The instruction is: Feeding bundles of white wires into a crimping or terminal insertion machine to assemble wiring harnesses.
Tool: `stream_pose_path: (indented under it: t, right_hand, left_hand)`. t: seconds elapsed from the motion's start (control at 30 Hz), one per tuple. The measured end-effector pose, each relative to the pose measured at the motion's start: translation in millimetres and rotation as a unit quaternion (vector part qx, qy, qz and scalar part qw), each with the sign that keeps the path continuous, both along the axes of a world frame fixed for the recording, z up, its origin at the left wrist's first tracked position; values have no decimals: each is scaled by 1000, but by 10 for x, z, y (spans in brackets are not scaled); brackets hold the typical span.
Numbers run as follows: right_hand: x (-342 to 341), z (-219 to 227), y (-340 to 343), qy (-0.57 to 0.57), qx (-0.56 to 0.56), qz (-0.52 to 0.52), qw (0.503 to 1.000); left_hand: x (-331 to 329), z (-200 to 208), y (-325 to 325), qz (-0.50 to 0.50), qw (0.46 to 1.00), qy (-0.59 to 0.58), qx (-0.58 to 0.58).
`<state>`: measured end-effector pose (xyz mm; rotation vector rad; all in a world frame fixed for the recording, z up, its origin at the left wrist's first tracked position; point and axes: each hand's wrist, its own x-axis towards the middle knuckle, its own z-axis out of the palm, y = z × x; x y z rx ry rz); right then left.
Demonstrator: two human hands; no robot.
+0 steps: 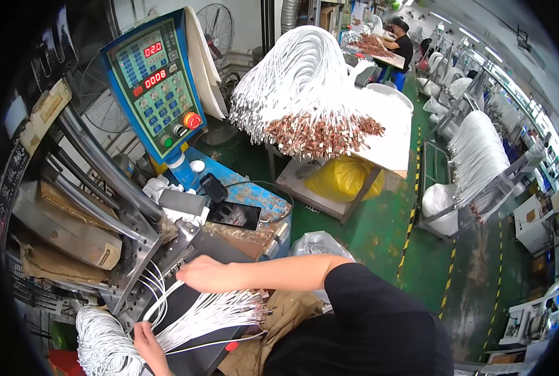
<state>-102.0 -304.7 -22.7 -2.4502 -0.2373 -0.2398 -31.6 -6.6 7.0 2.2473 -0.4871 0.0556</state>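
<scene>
My right hand (pixel 205 274) reaches across from the right, its fingers closed round the end of a white cable (pixel 164 300) at a metal fixture (pixel 178 266) on the machine's bed. Lower down, my left hand (pixel 149 346) pinches the same cable where it bends. Several thin white cables loop beside it. Under my right forearm a fanned bunch of white cables (pixel 207 316) lies on a dark surface, brownish ends pointing right. To the left of my left hand sits a thick coiled bundle of white cables (pixel 104 343). My right fingertips are partly hidden.
A blue control panel (pixel 156 84) stands at upper left above a blue bench with a phone (pixel 234 215). Metal rods (pixel 97 166) rise at left. Beyond, a cart (pixel 389 135) bears a large cable heap (pixel 304 88). A person (pixel 402 47) works farther back.
</scene>
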Motion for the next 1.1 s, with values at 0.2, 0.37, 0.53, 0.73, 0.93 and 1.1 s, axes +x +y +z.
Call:
stream_pose_path:
  t: [0.2,0.37,0.53,0.73,0.93,1.1]
  right_hand:
    - [-102,152,-169,-4,-135,-12,991]
    - [-225,62,80,-26,-17,84,996]
    - [-126,-23,52,17,-10,94,995]
    - [-229,169,266,-126,-116,118,978]
    - [-331,450,-167,-128,-167,23,977]
    - [-219,238,46,-190,-30,111,975]
  left_hand:
    - [-164,-167,-252,-147,976,-79,138]
    - [-26,-255,-223,-200,956,-109,187]
    - [-82,-106,-238,-41,996,-79,4]
    - [-475,424,-672,-201,967,10,158]
    - [-427,488,-435,-108,975,130,144]
    - [-750,-109,-700,-146,827,494,-226]
